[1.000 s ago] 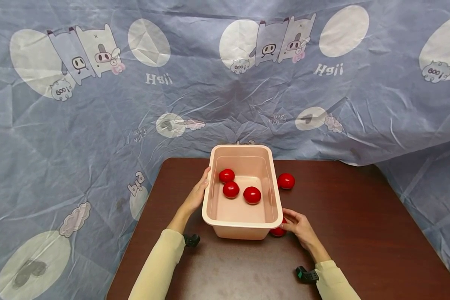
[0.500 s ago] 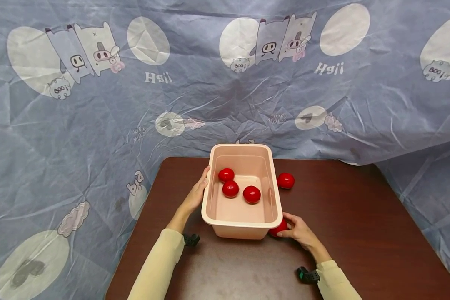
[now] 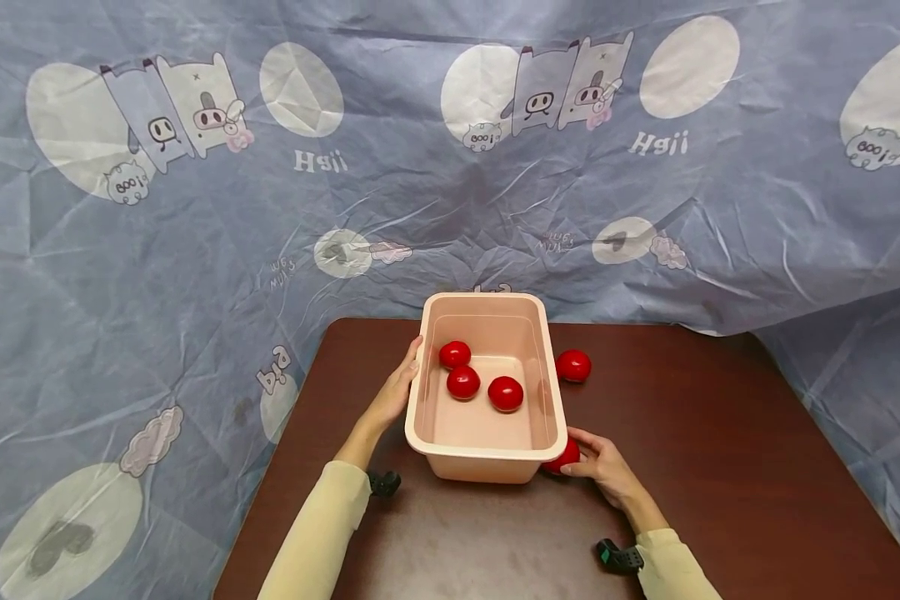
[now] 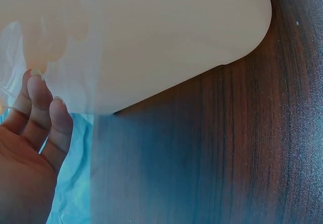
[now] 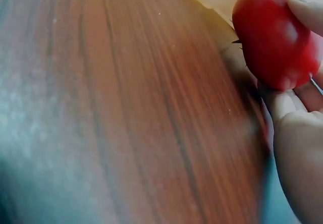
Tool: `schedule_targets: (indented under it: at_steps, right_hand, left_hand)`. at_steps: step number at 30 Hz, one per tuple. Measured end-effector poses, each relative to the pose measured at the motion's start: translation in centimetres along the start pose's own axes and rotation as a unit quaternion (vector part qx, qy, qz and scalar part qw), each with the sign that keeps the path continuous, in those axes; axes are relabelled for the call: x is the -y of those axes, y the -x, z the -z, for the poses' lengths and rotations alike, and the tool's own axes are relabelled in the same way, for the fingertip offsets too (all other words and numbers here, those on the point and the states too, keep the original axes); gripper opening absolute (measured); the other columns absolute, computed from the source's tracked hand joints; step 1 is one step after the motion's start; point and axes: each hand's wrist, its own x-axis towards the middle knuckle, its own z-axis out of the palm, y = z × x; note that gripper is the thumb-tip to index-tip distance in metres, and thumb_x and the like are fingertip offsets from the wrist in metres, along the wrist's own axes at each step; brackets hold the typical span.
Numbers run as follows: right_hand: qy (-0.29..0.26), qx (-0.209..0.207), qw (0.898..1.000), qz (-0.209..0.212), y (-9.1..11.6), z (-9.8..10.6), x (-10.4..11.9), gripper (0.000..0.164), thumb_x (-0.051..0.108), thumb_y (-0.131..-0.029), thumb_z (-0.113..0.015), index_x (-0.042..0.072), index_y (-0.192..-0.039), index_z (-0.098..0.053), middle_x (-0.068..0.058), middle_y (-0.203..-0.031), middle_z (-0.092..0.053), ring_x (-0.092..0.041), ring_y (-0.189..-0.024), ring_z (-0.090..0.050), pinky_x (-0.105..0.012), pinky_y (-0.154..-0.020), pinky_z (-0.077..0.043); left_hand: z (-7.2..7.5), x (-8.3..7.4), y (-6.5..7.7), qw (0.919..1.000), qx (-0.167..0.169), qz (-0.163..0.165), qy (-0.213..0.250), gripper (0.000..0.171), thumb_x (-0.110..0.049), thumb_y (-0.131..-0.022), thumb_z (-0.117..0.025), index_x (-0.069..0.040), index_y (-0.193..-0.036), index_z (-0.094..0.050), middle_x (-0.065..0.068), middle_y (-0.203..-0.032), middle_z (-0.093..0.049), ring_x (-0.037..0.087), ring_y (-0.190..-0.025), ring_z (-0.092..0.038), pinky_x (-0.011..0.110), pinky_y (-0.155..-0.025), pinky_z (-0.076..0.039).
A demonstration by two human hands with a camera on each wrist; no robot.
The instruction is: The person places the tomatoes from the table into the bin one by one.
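Note:
A pale pink plastic tub (image 3: pixel 483 469) stands on the table in the head view. Inside it lie three red tomatoes: one toward the back left (image 3: pixel 455 354), one just in front of that (image 3: pixel 462 382) and one to the right (image 3: pixel 506 394). My left hand (image 3: pixel 392 398) rests with extended fingers against the tub's left outer wall; in the left wrist view those fingers (image 4: pixel 59 115) touch it. By the tub's front right corner my right hand (image 3: pixel 609 473) grips another tomato (image 5: pixel 275 35) between thumb and fingers. The tub's rim partly hides this tomato in the head view.
One more tomato (image 3: pixel 573 366) sits on the dark wooden table (image 3: pixel 720 450), right of the tub. A printed blue-grey cloth (image 3: pixel 390 167) hangs behind and beside the table. Black bands with cameras are on both wrists.
My right hand's thumb and fingers have closed round the tomato by the tub's front right corner, and it has shifted slightly right. The left hand and the tub stay in place.

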Motion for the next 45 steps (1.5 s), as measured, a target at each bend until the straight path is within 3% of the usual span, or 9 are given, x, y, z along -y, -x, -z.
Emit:
schedule_targets:
  at_steps: [8, 15, 24, 31, 38, 42, 45]
  right_hand:
    - [-0.031, -0.038, 0.997, 0.052, -0.2, 0.0, 1.7, 0.071, -0.016, -0.077, -0.067, -0.013, -0.141, -0.037, 0.009, -0.124, -0.064, -0.006, -0.107, -0.065, -0.023, -0.088, -0.054]
    - [-0.032, -0.067, 0.994, 0.075, -0.2, 0.2, 3.2, 0.072, -0.016, -0.079, -0.065, -0.015, -0.142, -0.032, 0.006, -0.13, -0.063, -0.007, -0.113, -0.063, -0.022, -0.09, -0.052]
    - [-0.047, -0.097, 0.99, 0.09, -0.3, 0.3, 4.8, 0.069, -0.016, -0.081, -0.063, -0.01, -0.144, -0.036, -0.004, -0.138, -0.059, -0.01, -0.116, -0.062, -0.023, -0.093, -0.052]
    - [-0.086, -0.095, 0.984, 0.127, -0.6, 0.2, 6.0, 0.066, -0.019, -0.082, -0.059, -0.011, -0.144, -0.035, -0.01, -0.141, -0.056, -0.014, -0.118, -0.061, -0.027, -0.093, -0.052]
    - [-0.132, -0.098, 0.976, 0.144, -1.0, -0.1, 7.2, 0.066, -0.022, -0.083, -0.053, -0.009, -0.144, -0.035, -0.008, -0.141, -0.056, -0.015, -0.12, -0.061, -0.028, -0.094, -0.051]
    - [-0.131, -0.097, 0.976, 0.143, -1.3, -0.2, 8.0, 0.065, -0.021, -0.083, -0.055, -0.006, -0.144, -0.037, -0.007, -0.14, -0.057, -0.015, -0.119, -0.061, -0.029, -0.093, -0.052]
    - [-0.131, -0.1, 0.975, 0.151, -1.7, -0.4, 8.5, 0.067, -0.022, -0.082, -0.055, -0.01, -0.144, -0.034, -0.008, -0.138, -0.058, -0.016, -0.116, -0.062, -0.028, -0.092, -0.053]
  left_hand:
    - [-0.3, 3.2, -0.9, 0.9996, -0.021, -0.009, 0.013, 0.052, -0.024, -0.108, -0.023, -0.022, -0.158, -0.009, 0.0, -0.166, -0.007, 0.02, -0.151, -0.008, 0.048, -0.122, -0.007]
    - [-0.6, 3.5, -0.8, 0.999, -0.041, -0.013, 0.012, 0.054, -0.031, -0.106, -0.026, -0.026, -0.158, -0.013, -0.002, -0.165, -0.012, 0.02, -0.151, -0.012, 0.049, -0.122, -0.011]
    - [-0.3, 3.7, -1.0, 0.9995, -0.023, -0.009, 0.02, 0.052, -0.025, -0.108, -0.022, -0.021, -0.158, -0.008, 0.0, -0.166, -0.006, 0.02, -0.151, -0.007, 0.048, -0.122, -0.008]
    - [-0.4, 3.5, -0.9, 0.9994, -0.025, -0.008, 0.023, 0.053, -0.027, -0.108, -0.023, -0.024, -0.158, -0.009, -0.003, -0.165, -0.008, 0.018, -0.151, -0.01, 0.046, -0.122, -0.009]
    - [-0.6, 3.5, -0.7, 0.9993, -0.029, -0.012, 0.017, 0.052, -0.031, -0.107, -0.025, -0.027, -0.158, -0.012, -0.005, -0.165, -0.01, 0.017, -0.151, -0.009, 0.048, -0.122, -0.009]
    - [-0.3, 1.6, -0.3, 0.9995, -0.008, -0.002, 0.029, 0.053, -0.023, -0.108, -0.024, -0.018, -0.158, -0.008, 0.001, -0.166, -0.007, 0.019, -0.151, -0.008, 0.045, -0.122, -0.008]
    - [0.0, 0.0, 0.1, 0.9993, 0.006, 0.005, 0.037, 0.054, -0.016, -0.107, -0.024, -0.01, -0.158, -0.006, 0.007, -0.165, -0.005, 0.023, -0.151, -0.007, 0.046, -0.122, -0.008]
